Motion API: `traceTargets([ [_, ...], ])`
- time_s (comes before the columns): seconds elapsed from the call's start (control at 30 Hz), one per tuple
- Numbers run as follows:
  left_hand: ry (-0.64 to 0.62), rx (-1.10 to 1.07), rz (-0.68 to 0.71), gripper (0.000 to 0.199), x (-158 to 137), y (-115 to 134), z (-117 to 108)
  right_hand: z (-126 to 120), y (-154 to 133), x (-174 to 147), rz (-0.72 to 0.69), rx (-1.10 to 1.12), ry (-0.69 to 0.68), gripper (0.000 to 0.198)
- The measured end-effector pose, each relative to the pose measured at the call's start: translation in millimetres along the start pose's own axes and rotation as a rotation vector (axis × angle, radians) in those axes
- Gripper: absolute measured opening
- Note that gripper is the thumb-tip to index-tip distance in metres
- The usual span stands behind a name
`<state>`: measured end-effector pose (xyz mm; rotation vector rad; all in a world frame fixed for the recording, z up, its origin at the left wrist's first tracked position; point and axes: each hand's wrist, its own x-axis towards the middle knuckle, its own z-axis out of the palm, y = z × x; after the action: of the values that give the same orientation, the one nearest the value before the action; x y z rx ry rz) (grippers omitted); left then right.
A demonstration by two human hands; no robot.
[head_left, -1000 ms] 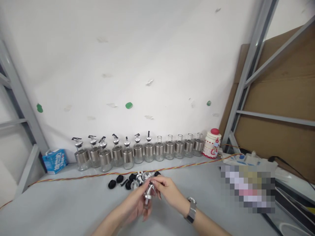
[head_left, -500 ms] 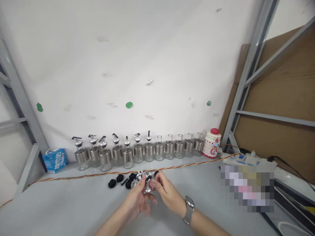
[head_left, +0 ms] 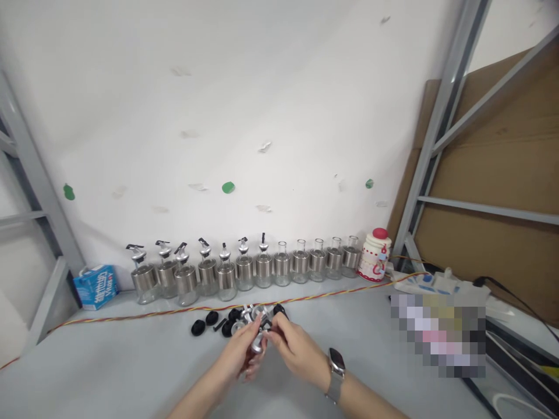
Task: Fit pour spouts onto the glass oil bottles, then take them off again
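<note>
Between the fingers of my left hand [head_left: 244, 348] is a silver metal pourer top [head_left: 257, 343], its round base tilted toward me. My right hand [head_left: 293, 343], with a watch on the wrist, pinches at the pourer top's upper end; whether a separate small part sits in those fingers is hidden. Just beyond both hands lies a loose pile of silver pourer tops [head_left: 248, 313] and black stoppers [head_left: 226, 328]. Two more black stoppers [head_left: 198, 327] and a short black strip [head_left: 219, 325] lie to the left of the pile.
Along the wall stands a row of glass bottles with metal sleeves [head_left: 226, 273], the left ones with pourers, the right ones with bare necks [head_left: 318, 256]. A blue carton [head_left: 96, 287] stands left, a red-lidded jar [head_left: 375, 256] right. A twisted red-yellow wire [head_left: 174, 312] crosses the table.
The pourer top in my left hand has turned, so its base now points down toward me. My left fingers have curled in around it, and my right fingers have come closer.
</note>
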<state>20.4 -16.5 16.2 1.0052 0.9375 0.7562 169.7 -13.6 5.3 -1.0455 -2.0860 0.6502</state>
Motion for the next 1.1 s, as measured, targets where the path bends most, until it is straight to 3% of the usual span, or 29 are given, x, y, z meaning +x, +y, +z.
traceTargets([
  [0.23,0.106,0.086,0.05,0.049,2.2,-3.5,1.3,2.2,-5.8,-0.7,-0.04,0.102,0.005,0.017],
  [0.43,0.003,0.025,0.163,0.051,6.5,-4.9,-2.3,4.6,-8.9,-1.5,0.022,0.235,0.049,0.022],
  [0.6,-0.083,0.006,0.045,0.049,-0.1,-0.3,-2.3,4.7,-11.9,-2.7,0.025,0.267,0.03,0.024],
  [0.77,-0.034,-0.116,-0.035,0.048,3.7,8.4,-25.8,-4.4,-12.7,-2.9,0.0,0.233,0.047,0.024],
  [0.9,0.057,-0.204,0.143,0.045,4.2,22.1,-42.6,-16.3,-0.6,3.7,0.047,0.061,0.069,0.023],
  [1.1,0.165,-0.028,0.144,0.043,-0.4,17.6,-22.8,-12.8,32.2,11.4,0.182,-0.386,-0.027,0.014],
])
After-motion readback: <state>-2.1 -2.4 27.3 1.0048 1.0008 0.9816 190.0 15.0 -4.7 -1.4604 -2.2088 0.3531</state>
